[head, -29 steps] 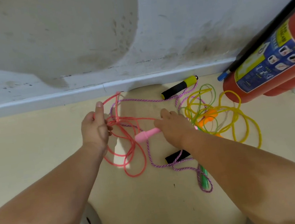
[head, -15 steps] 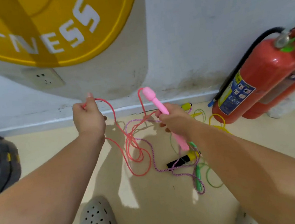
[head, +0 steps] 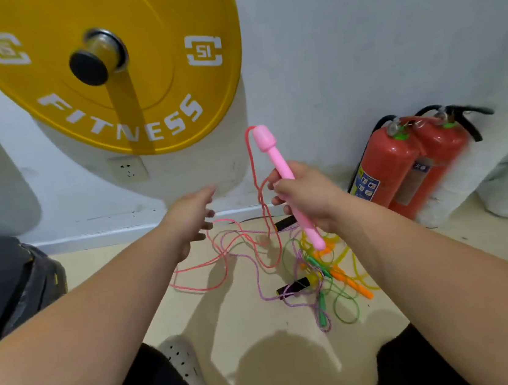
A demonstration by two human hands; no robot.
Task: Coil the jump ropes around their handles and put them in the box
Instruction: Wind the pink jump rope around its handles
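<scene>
Right hand (head: 304, 197): we have it clamped around the pink handles (head: 287, 185), held upright.
Left hand (head: 190, 219): fingers spread, empty, reaching forward beside the right.
Pink rope (head: 240, 251): trails from the handle top down to the floor below both hands, tangled with the other ropes (head: 318, 283).
Handling: light and limp, likely to snag; we'd pinch the cord just beside the handles.
Box: not in view.

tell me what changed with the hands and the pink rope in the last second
The right hand lifted the pink plastic jump rope handle off the floor and now holds it up, cord end on top. The left hand let go of the thin pink cord and is open. The tangle of other ropes stayed on the floor.
</scene>
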